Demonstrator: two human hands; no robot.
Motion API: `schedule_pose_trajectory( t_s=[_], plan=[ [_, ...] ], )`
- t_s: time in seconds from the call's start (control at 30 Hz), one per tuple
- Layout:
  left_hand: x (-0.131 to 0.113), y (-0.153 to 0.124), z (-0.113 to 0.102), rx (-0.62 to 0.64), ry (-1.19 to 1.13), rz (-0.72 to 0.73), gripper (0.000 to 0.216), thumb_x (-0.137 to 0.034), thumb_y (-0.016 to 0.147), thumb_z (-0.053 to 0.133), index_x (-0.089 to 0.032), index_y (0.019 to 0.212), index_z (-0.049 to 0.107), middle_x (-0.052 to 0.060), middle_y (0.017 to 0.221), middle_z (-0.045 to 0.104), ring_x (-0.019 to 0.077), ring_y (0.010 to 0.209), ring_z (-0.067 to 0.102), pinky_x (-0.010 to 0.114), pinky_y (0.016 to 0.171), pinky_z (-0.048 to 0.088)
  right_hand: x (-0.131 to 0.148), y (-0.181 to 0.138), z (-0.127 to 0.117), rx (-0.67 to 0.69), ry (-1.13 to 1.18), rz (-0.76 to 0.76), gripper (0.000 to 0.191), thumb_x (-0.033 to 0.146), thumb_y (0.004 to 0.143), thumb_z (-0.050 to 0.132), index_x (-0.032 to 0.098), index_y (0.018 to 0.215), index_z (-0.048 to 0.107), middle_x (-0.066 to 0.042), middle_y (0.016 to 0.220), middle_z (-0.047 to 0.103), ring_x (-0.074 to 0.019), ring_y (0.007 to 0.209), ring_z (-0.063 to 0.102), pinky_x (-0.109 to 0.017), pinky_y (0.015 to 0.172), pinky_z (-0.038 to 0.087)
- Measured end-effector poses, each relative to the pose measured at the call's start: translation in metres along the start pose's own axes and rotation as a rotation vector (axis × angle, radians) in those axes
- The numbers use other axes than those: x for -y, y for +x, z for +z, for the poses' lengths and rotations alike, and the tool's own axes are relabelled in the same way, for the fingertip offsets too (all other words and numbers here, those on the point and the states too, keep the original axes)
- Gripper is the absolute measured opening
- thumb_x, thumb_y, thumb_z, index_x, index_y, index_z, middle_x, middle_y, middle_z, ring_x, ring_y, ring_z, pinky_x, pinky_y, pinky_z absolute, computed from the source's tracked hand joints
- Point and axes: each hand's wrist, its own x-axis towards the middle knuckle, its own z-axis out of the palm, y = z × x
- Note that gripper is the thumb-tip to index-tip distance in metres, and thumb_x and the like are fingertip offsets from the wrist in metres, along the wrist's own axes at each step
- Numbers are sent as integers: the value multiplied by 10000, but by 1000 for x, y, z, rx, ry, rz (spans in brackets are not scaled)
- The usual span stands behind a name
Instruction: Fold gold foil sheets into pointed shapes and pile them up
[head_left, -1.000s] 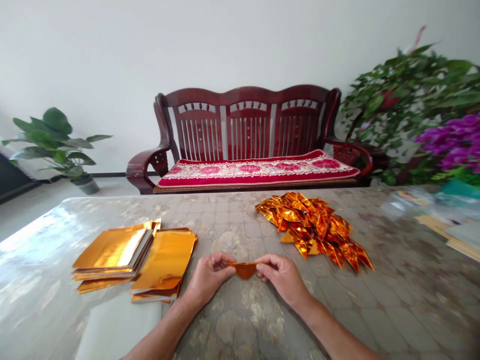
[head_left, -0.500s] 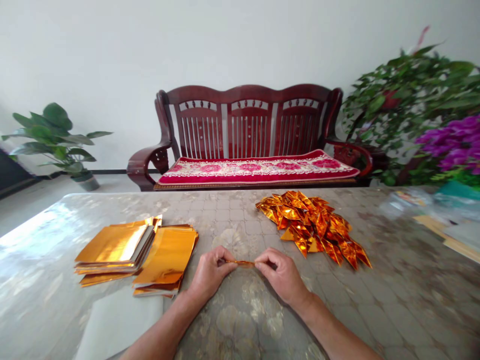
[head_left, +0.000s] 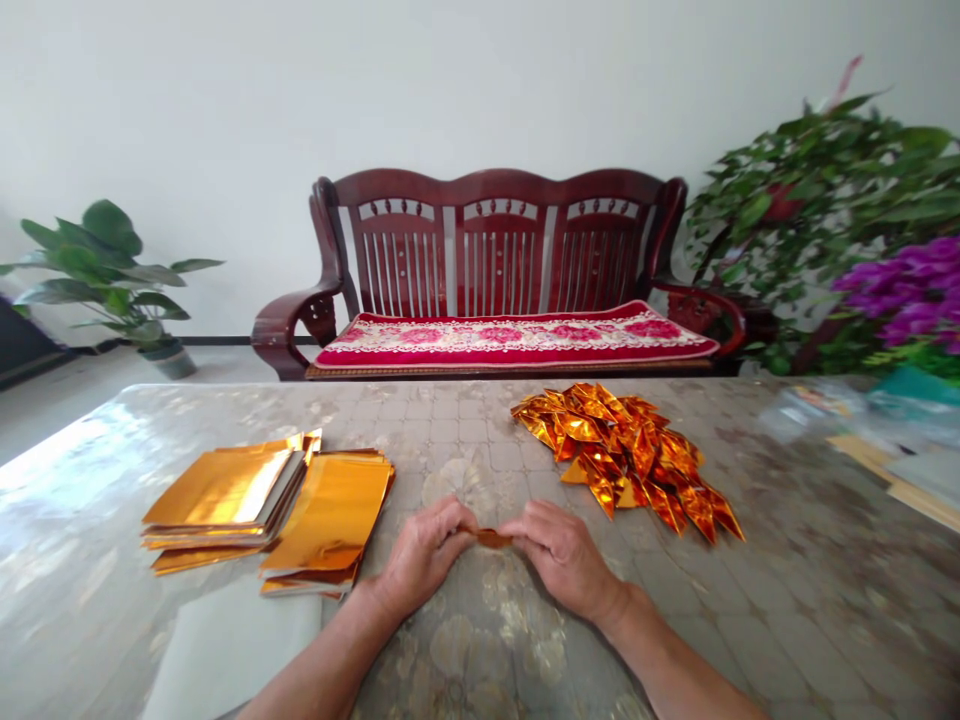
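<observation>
Both my hands rest on the patterned table (head_left: 787, 600) near its front edge. My left hand (head_left: 424, 555) and my right hand (head_left: 559, 555) pinch the two ends of a small folded gold foil piece (head_left: 493, 538), pressed low against the tabletop; only a sliver of it shows between my fingers. To the left lie two stacks of flat gold foil sheets (head_left: 270, 505). Beyond my right hand is a heap of folded gold foil pieces (head_left: 626, 455).
A pale sheet (head_left: 225, 650) lies at the table's front left. Blurred packets and boards (head_left: 885, 440) sit at the far right. Behind the table stand a dark red wooden bench (head_left: 495, 280) with a red cushion, a potted plant (head_left: 112, 280) and flowering plants (head_left: 862, 210).
The foil piece, held up and showing a pointed belly a second ago, has been flattened and brought down to the table. My hands have closed in toward each other over it.
</observation>
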Motion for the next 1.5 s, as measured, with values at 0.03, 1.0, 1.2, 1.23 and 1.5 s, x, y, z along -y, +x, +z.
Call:
schedule_pose_trajectory(
  t_s=[0.03, 1.0, 1.2, 1.23, 1.5],
  plan=[
    [0, 0, 0, 10, -4, 7, 140, -191, 931, 515, -199, 837, 618, 2, 796, 607, 140, 758, 581, 229, 714, 431, 0, 0, 0, 9, -25, -12, 201, 246, 982, 527, 268, 1021, 723, -9, 727, 573, -170, 744, 559, -268, 655, 399],
    [-9, 1, -3, 76, 45, 70, 210, -176, 983, 453, -202, 863, 624, 9, 845, 575, 128, 809, 572, 212, 756, 442, 8, -3, -7, 71, -260, -221, 302, 166, 996, 433, 249, 1157, 675, -17, 728, 528, -172, 716, 485, -302, 652, 361],
    [-11, 0, -3, 89, 48, 79, 218, -176, 989, 449, -206, 926, 655, 15, 871, 576, 126, 833, 584, 206, 763, 442, 9, -3, -8, 70, -285, -224, 284, 180, 1005, 424, 245, 1167, 648, -19, 752, 542, -180, 720, 479, -315, 657, 341],
    [-12, 0, -3, 93, 57, 81, 222, -175, 989, 450, -211, 956, 666, 17, 879, 580, 126, 838, 588, 205, 765, 444, 9, -3, -8, 69, -282, -217, 277, 173, 1001, 427, 242, 1154, 648, -19, 755, 544, -181, 725, 481, -315, 659, 341],
    [-13, 0, -1, 97, 88, 68, 265, -139, 972, 471, -232, 973, 719, 23, 898, 599, 122, 837, 615, 193, 765, 455, 13, -3, -13, 136, -291, -153, 168, 197, 989, 483, 192, 928, 640, -28, 790, 594, -177, 749, 522, -314, 701, 368]
  ],
)
